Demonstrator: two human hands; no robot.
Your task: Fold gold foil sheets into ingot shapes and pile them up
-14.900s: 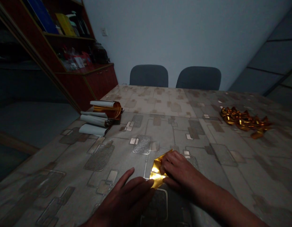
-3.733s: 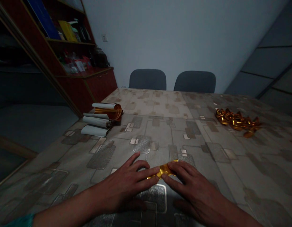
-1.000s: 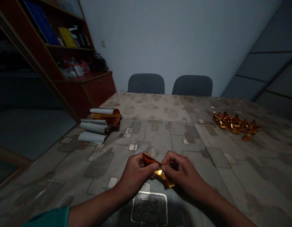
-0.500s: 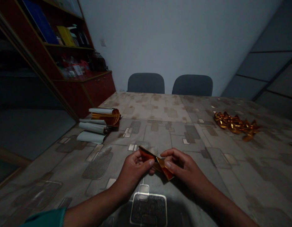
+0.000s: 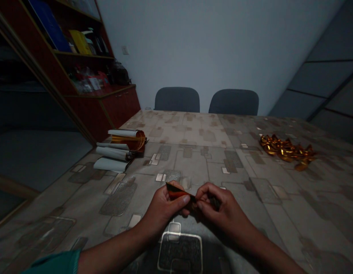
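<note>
A folded piece of shiny gold-orange foil paper (image 5: 176, 191) is held above the table, near its front edge. My left hand (image 5: 168, 203) grips the left part of it, thumb on top and fingers beneath. At the right end of the paper, my right hand (image 5: 214, 199) pinches it between thumb and forefinger. The right part of the paper is mostly hidden by my fingers and shadow.
Folded sheets with white backs and gold faces (image 5: 116, 152) lie at the left of the patterned table (image 5: 193, 131). Several shiny gold folded pieces (image 5: 287, 149) sit at the right. Two grey chairs (image 5: 177, 99) stand behind.
My right fingers have closed in on the paper's right end. The flap that stuck out down to the right is no longer visible there. My left hand still holds the left part.
</note>
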